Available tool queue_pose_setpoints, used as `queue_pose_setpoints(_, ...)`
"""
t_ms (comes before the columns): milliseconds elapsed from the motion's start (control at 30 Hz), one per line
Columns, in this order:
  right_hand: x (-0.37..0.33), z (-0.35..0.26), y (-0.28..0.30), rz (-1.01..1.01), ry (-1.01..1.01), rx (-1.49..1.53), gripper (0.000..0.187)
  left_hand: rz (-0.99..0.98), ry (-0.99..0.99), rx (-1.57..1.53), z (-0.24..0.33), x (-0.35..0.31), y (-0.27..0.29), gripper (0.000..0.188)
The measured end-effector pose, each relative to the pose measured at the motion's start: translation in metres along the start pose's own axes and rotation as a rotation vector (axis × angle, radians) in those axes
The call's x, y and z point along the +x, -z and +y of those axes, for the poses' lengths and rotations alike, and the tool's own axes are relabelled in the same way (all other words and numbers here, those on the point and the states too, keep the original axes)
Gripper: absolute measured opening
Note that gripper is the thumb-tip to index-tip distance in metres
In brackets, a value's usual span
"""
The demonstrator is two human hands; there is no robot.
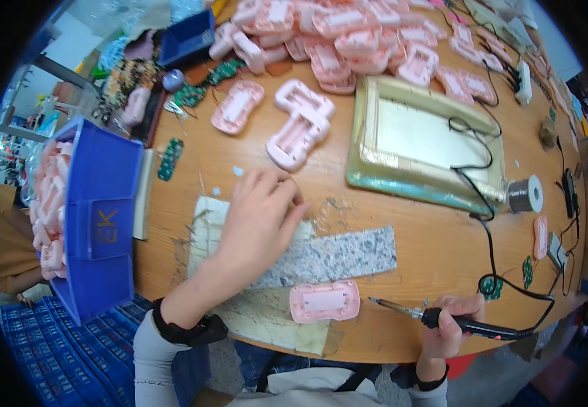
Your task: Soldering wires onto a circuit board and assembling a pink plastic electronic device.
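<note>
My right hand [453, 324] grips a soldering iron [467, 325] by its black handle, the metal tip pointing left. Just left of that tip, a pink plastic shell [324, 301] lies hollow side up on the work mat, with metal pieces at its inner ends. Over the far part of the mat hovers my left hand [260, 210], fingers loosely bent and the thumb apart, with nothing visible in it. Beyond its fingers lie two overlapping pink shells [299, 125] and another pink shell [238, 107]. A grey speckled stone strip [338, 258] runs beside my left wrist.
Pink shells [348, 34] are heaped at the back. A cream tray [423, 136] stands back right, the iron's black cord [487, 251] crossing it. Nearby is a solder spool [524, 195]. A blue bin [101, 224] of pink parts stands left; a green circuit board [170, 159] lies beside it.
</note>
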State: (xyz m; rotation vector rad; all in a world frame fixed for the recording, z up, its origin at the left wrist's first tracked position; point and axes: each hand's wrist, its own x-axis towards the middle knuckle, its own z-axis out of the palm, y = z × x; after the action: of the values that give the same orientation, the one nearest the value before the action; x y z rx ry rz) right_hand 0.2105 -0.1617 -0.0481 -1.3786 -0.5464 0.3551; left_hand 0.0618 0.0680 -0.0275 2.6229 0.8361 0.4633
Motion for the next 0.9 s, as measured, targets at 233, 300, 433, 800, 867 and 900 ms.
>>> queue_pose_setpoints(233,0.003,0.001,0.007,0.1,-0.014,0.012,0.021,-0.033,0.189,-0.128,-0.052,0.043,0.012,0.015)
queue_pose_setpoints(300,0.002,-0.002,0.005,0.052,-0.077,0.082,0.022,0.187,0.149,0.091,-0.1,0.061,0.028,0.017)
queue_pose_setpoints(433,0.004,0.003,0.001,0.138,-0.013,0.044,0.023,0.378,-0.195,0.371,-0.162,0.111,0.032,0.024)
queue_pose_setpoints(800,0.014,0.004,-0.008,0.221,0.059,0.026,0.021,0.51,0.175,-0.262,-0.167,0.117,0.05,0.016)
queue_pose_setpoints(867,0.014,0.004,-0.007,0.198,0.019,0.038,0.021,0.526,0.472,-0.77,-0.145,0.095,0.068,0.018)
queue_pose_setpoints(900,0.014,0.003,-0.007,0.181,-0.014,0.043,0.022,0.533,0.479,-0.763,-0.138,0.082,0.072,0.018)
